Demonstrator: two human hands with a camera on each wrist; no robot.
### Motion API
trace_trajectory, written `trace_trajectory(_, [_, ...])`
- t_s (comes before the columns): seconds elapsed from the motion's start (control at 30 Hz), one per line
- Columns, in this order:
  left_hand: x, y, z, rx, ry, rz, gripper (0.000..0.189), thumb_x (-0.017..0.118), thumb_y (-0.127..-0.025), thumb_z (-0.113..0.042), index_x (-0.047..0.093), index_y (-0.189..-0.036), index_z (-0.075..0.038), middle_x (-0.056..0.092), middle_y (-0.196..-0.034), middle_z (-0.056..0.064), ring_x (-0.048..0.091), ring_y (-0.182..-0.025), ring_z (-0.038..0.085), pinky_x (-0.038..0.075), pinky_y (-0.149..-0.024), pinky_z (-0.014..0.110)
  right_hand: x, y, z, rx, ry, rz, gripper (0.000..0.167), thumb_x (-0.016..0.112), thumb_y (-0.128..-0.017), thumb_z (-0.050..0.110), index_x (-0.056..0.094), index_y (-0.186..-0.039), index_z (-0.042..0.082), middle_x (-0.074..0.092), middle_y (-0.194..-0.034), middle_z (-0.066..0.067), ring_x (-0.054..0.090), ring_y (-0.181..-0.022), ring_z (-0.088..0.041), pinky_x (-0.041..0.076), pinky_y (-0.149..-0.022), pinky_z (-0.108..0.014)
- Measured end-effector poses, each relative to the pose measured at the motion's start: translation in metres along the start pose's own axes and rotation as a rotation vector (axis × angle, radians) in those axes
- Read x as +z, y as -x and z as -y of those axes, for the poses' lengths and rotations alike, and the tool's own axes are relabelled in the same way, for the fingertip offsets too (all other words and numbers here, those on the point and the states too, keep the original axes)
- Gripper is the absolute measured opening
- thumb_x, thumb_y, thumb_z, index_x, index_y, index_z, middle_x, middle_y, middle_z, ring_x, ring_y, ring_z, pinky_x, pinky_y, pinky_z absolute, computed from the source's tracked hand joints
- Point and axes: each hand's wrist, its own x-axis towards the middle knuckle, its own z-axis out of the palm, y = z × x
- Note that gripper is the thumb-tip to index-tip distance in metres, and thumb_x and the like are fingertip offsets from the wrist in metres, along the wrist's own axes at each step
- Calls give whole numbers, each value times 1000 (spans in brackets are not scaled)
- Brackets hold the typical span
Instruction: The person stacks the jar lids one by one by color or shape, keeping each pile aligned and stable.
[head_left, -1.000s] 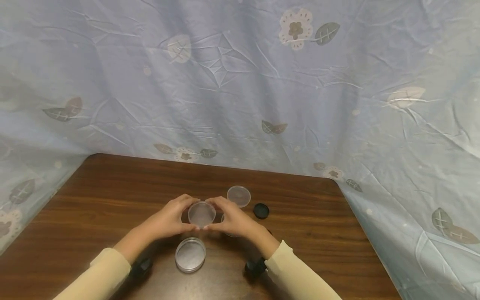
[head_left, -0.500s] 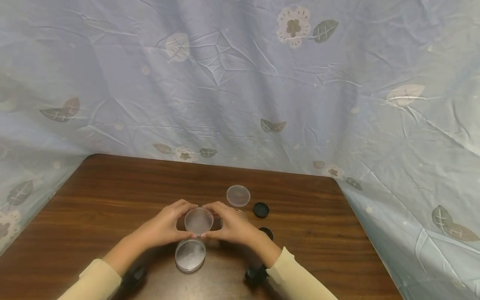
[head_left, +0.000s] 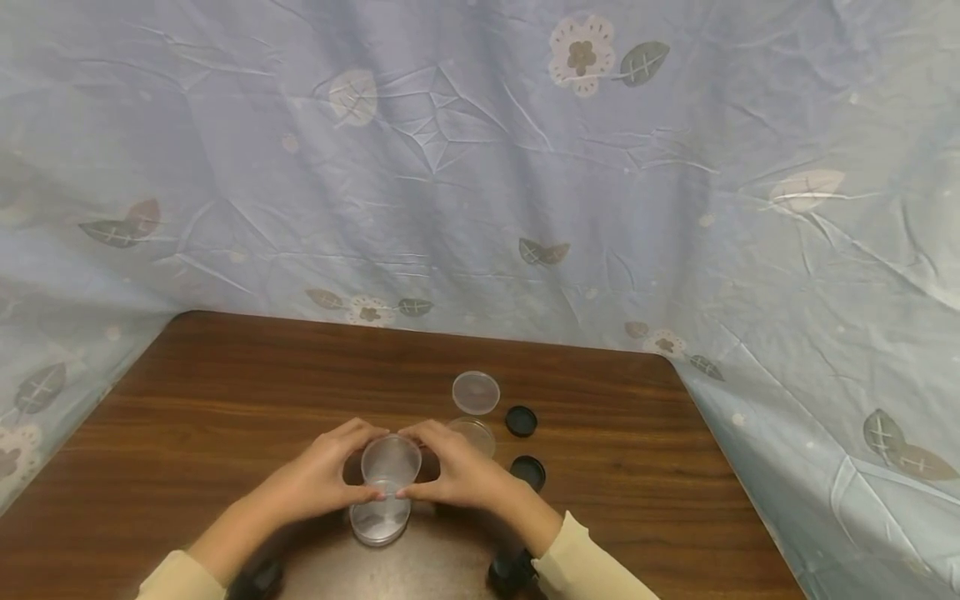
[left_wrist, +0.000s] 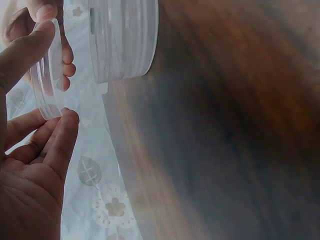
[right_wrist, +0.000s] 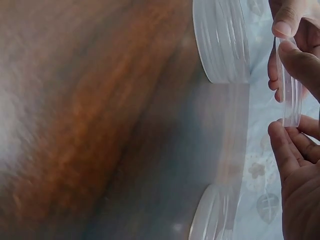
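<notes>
A clear round petri dish (head_left: 391, 459) is held up between both hands, off the table. My left hand (head_left: 330, 471) pinches its rim on the left, and my right hand (head_left: 457, 471) pinches it on the right. In the left wrist view the dish (left_wrist: 47, 75) shows edge-on, with thumb and fingertips at its rim. Just nearer to me, a stack of clear petri dishes (head_left: 378, 523) stands on the table, partly overlapped by the held dish in the head view. The right wrist view shows the same stack (right_wrist: 222, 45), apart from the held dish (right_wrist: 290, 85).
On the wooden table (head_left: 262, 375), a clear dish or lid (head_left: 476, 392) lies at the back, with another clear round piece (head_left: 480, 433) partly behind my right hand. Two black round caps (head_left: 521, 421) lie right of them. A patterned curtain (head_left: 450, 167) surrounds the table.
Both hands have brought the held petri dish toward me, from behind the stack to over its far edge. The second clear piece and the nearer black cap have come into fuller view.
</notes>
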Motion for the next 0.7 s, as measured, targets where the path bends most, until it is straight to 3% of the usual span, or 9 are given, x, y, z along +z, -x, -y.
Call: trace_trajectory(0.7, [11, 25, -2, 32, -45, -39, 73, 91, -79, -42, 64, -134, -2, 68, -125, 3, 71, -110, 25, 63, -92, 45, 17, 11, 9, -19, 23, 16, 73, 86, -88, 37, 53, -148, 11, 63, -139, -3, 60, -124, -11, 53, -105, -22])
